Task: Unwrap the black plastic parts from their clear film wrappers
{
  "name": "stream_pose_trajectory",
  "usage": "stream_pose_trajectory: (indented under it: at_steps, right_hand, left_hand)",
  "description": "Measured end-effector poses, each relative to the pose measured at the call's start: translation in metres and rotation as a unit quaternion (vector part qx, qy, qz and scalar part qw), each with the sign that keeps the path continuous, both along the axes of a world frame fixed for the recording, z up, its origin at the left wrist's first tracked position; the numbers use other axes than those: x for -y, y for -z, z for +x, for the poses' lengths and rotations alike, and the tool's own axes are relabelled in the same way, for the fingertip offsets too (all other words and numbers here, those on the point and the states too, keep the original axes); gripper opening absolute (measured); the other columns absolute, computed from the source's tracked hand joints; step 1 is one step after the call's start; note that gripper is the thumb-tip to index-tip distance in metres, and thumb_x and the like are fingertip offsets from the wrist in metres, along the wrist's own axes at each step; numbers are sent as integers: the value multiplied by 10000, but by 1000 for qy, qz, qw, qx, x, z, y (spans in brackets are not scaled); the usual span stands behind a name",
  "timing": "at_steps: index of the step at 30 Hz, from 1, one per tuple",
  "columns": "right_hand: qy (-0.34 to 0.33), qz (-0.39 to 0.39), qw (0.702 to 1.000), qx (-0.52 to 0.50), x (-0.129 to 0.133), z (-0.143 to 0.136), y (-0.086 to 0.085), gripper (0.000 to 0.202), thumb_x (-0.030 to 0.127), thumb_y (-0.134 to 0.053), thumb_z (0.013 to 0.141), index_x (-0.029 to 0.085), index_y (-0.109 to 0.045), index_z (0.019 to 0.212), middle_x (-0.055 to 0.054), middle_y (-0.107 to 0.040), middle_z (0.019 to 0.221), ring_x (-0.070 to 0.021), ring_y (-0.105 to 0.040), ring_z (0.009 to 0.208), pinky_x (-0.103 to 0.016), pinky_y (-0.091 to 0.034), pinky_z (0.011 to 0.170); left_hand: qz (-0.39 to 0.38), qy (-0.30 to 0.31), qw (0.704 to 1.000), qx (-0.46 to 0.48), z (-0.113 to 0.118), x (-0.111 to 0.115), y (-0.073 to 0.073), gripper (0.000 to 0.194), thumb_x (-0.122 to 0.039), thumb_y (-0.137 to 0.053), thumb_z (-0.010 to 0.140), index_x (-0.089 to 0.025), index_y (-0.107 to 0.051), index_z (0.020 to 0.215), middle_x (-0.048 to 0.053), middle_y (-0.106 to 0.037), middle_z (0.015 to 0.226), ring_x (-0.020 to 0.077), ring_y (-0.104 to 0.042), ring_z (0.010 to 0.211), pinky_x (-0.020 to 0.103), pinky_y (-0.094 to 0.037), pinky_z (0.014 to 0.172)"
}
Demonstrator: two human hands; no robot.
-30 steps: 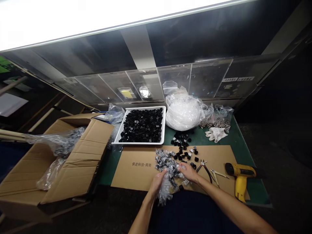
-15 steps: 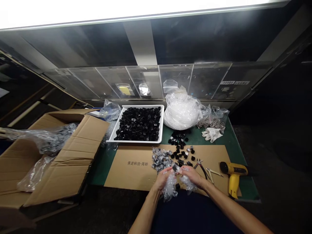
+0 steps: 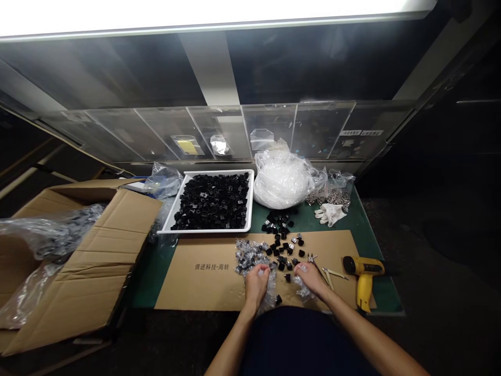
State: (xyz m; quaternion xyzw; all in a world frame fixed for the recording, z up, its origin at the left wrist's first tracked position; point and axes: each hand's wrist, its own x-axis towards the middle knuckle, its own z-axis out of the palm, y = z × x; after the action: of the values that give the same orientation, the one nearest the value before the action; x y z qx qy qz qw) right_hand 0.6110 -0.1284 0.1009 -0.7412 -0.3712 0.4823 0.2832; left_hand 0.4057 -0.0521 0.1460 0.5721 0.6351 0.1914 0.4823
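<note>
My left hand [image 3: 257, 284] is closed over clear plastic wrapping [image 3: 270, 292] at the cardboard's front edge. To its right, my right hand [image 3: 308, 275] has its fingers closed on crumpled clear plastic [image 3: 303, 289]. Between the hands lies a small black part [image 3: 288, 278], touched by neither. A pile of plastic-wrapped parts [image 3: 248, 255] sits just beyond my left hand. Several loose black parts [image 3: 282, 250] are scattered on the cardboard sheet [image 3: 207, 292] farther back. Pliers [image 3: 312, 258] lie partly behind my right hand.
A white tray [image 3: 166, 224] of black parts stands behind the cardboard, beside a large plastic bag [image 3: 282, 180]. On the right are a yellow heat gun [image 3: 365, 292], cream-handled pliers [image 3: 336, 273] and a white glove [image 3: 330, 213]. An open carton [image 3: 90, 266] is at left.
My hands have moved apart, and the black part that was between their fingertips is no longer there. The view has shifted slightly, moving the bench leftward.
</note>
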Motion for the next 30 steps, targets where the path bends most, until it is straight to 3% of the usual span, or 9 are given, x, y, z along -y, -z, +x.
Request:
stream_pose_trajectory:
  at_steps: [6,10,12,14,18,22,25,28,30]
  right_hand:
    - [-76,-26,992,101,-8,-13,15,261,306,-475,815,193,-668,951,-41,-720,873,-187,-655,777,-246,-447,677]
    - [-171,-21,972,161,-29,-30,18,311,251,-530,809,243,-649,1096,-63,-711,1034,-224,-648,949,-289,-438,812]
    - [-225,-16,957,180,-42,-41,21,353,213,-556,798,261,-636,1139,-68,-694,1105,-236,-629,1015,-309,-421,875]
    - [-272,-17,942,194,-54,-52,25,347,149,-543,801,235,-648,1120,-93,-695,1097,-243,-631,1015,-322,-416,893]
    - [-330,-24,918,218,-69,-64,36,288,68,-459,841,150,-685,1001,-166,-703,1021,-266,-635,997,-348,-424,884]
    - [-346,-18,909,232,-70,-58,41,310,40,-433,849,158,-679,997,-167,-698,1007,-270,-636,992,-354,-417,882]
    - [-336,-13,914,227,-65,-50,38,289,50,-465,829,179,-676,978,-138,-696,1003,-253,-640,968,-332,-413,864]
    - [-302,-3,931,205,-59,-43,32,226,125,-489,839,188,-656,978,-114,-685,1028,-239,-630,961,-306,-412,834]
    - [-273,7,946,177,-55,-39,28,210,200,-474,868,200,-631,1008,-83,-682,1026,-216,-625,937,-279,-417,798]
  left_hand:
    - [54,28,998,2,9,-21,-34,239,-384,-549,786,-198,-693,830,13,-697,793,190,-608,756,280,-440,759]
    - [47,-19,998,39,-11,-33,-56,329,-357,-547,774,-185,-703,1008,41,-713,949,203,-619,847,283,-441,805]
    - [39,-35,998,29,-27,-33,-60,299,-336,-535,767,-180,-719,945,36,-716,926,201,-615,852,272,-435,799]
    - [18,-55,998,-3,-44,-27,-59,258,-352,-513,778,-174,-700,757,23,-698,785,194,-600,788,262,-426,735]
    - [-84,-100,991,-27,-66,-6,-46,433,-545,-522,789,-181,-537,554,-6,-583,559,154,-511,582,252,-357,557]
    - [-127,-124,980,93,-62,8,-34,420,-509,-695,672,-177,-470,548,99,-703,972,195,-618,810,242,-439,663]
    - [-163,-113,964,178,-52,9,-31,302,-376,-743,627,-164,-533,674,135,-638,1208,197,-645,856,262,-479,708]
    - [-211,-64,955,198,-43,7,-26,437,-310,-730,635,-183,-602,1033,119,-672,1143,160,-643,719,259,-471,640]
    - [-211,-31,961,178,-40,5,-18,528,-316,-710,666,-173,-596,1162,110,-711,1024,173,-644,736,271,-470,670]
